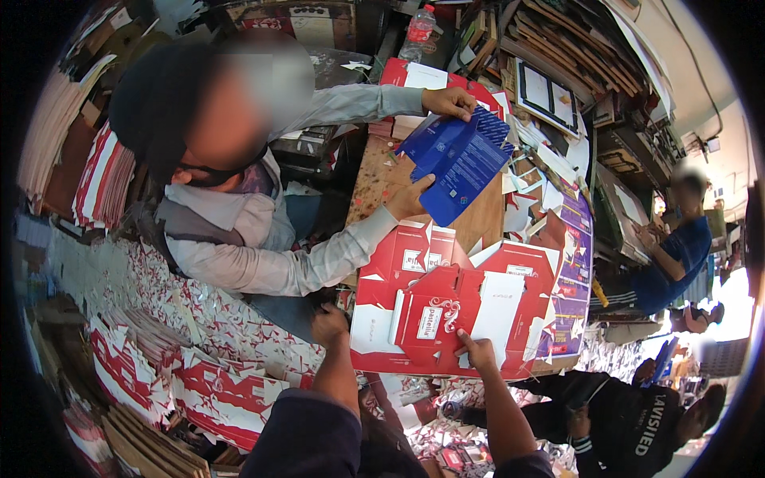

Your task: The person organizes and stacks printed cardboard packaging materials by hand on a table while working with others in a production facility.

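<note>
A flat red and white box blank (426, 315) with die-cut flaps lies on top of other red and white card sheets (371, 328) at the near end of the table. My right hand (478, 352) is closed on the blank's near edge, thumb on top. Just off the left edge of the sheets is my left hand (329, 325), its fingers curled; what they hold, if anything, is hidden. Across the table, a co-worker's two hands hold a blue printed card blank (462, 167).
Purple printed sheets (572, 271) and white offcuts cover the table's right side. Red and white stacks (215, 390) stand at lower left amid scraps on the floor. A bottle (417, 33) is at the back. Other people are at right, one in dark clothes (613, 422).
</note>
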A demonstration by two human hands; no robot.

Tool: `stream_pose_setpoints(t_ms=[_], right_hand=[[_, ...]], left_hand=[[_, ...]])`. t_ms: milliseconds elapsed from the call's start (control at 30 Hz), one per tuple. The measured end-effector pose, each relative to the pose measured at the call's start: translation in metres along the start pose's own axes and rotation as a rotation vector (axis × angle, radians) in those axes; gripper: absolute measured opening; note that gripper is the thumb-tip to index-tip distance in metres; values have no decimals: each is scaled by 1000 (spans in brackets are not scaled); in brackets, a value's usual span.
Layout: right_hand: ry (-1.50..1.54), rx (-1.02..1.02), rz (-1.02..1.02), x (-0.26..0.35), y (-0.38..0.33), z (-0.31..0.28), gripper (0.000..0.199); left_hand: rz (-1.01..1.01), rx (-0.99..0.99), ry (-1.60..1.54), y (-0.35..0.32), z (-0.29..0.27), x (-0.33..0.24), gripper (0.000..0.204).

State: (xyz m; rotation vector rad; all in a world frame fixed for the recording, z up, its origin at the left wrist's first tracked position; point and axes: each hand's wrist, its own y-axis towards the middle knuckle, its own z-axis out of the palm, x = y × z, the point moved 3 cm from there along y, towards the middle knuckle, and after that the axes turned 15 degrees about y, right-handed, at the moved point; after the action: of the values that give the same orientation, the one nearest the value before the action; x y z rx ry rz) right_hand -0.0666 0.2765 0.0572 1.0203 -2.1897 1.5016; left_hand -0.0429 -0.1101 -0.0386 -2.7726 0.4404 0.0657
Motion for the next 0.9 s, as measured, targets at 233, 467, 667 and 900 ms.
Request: stream_pose_setpoints(t_ms=[233, 467, 667, 900], right_hand=[[12, -24, -15, 9, -5, 1, 74], [17, -68, 65, 11, -4, -2, 66], [46, -101, 17, 6, -1, 2, 68], [25, -94, 43, 5, 0, 1, 67]], left_hand=[[-23, -61, 22, 1, 3, -3, 53], [-7, -29, 23, -3, -3, -9, 51], [37, -61, 22, -3, -1, -10, 47], [8, 21, 69, 4, 11, -4, 44]])
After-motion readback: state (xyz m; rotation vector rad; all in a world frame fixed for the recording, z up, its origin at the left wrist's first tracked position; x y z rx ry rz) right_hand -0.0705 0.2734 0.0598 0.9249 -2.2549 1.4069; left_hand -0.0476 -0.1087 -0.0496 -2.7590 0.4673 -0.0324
